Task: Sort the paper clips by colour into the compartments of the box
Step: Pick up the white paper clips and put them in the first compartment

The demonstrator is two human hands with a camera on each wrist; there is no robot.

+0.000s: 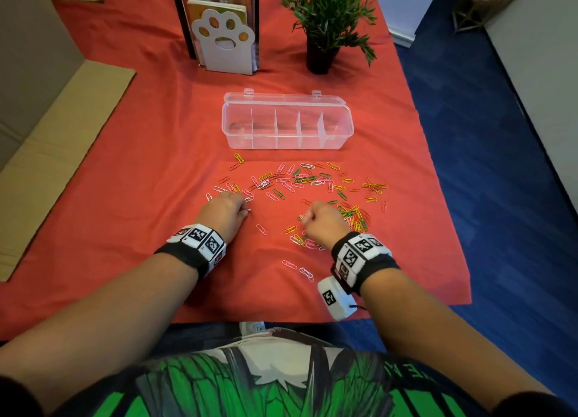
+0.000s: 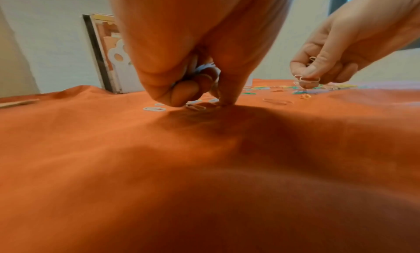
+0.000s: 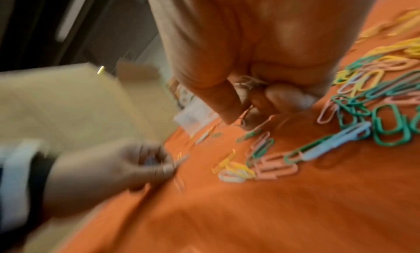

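Cardboard [image 1: 59,154]: flat sheets at the far left edge of the table, partly under the red cloth [image 1: 140,141].
Paw-print holder [image 1: 223,42]: upright at the back, left of centre, with papers in it.
Left hand [image 1: 223,211]: down at the left fringe of the scattered clips; in the left wrist view its fingers [image 2: 181,93] are curled round a small bunch of white paper clips [image 2: 204,71] — fingertip and thumb touching the cloth beside a clip that lies flat.
Box [image 1: 287,121]: clear plastic, lid open toward the back, behind the clips near the centre; dividers split it into a row of compartments, and I cannot make out any clips inside.
Paper clips [image 1: 300,185]: pink, white, green, yellow and red ones mixed, spread loose on the cloth between the box and the hands, thickest toward the right.
Plant [image 1: 328,19]: in a dark pot, behind the box to the right.
Right hand [image 1: 325,221]: low over the clips at right of centre, fingers [image 3: 229,104] bunched — pale clips held in the palm and one more pinched between thumb and fingertip.
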